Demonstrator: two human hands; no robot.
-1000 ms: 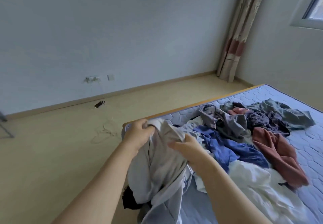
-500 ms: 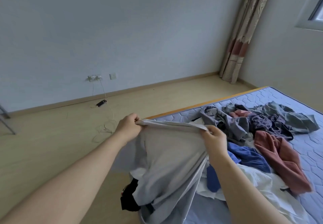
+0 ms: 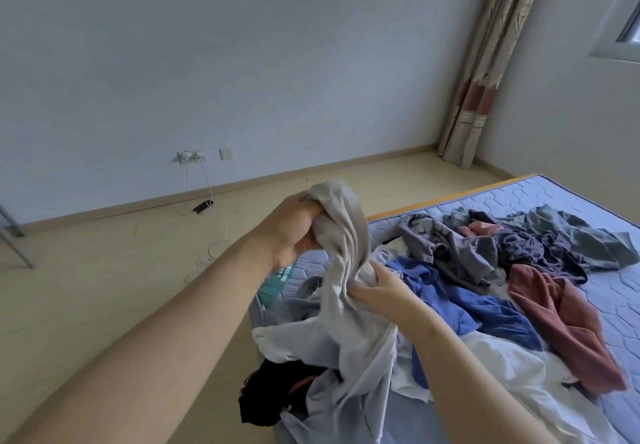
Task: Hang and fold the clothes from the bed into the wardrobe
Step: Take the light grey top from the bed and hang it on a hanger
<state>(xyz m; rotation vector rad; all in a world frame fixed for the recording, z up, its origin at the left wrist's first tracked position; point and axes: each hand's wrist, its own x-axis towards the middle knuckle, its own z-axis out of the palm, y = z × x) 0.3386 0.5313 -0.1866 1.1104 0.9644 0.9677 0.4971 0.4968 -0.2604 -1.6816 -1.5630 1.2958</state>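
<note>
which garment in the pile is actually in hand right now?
The pale grey garment: left hand grips its bunched top, right hand holds it lower down. The blue garment and pink garment lie untouched on the mattress.

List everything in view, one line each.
light grey cloth garment: one, grey, held over the mattress corner.
quilted mattress: one, pale blue, right.
blue cloth garment: one, blue, mid-mattress.
rust-pink cloth garment: one, pink, right of blue.
dark grey cloth garment: one, grey, behind blue.
white cloth garment: one, white, beside right forearm.
black cloth garment: one, black, near corner.
black phone: one, black, floor by wall.
patterned curtain: one, beige, far corner.
left hand: one, grips garment's top.
right hand: one, grips it lower.
</note>
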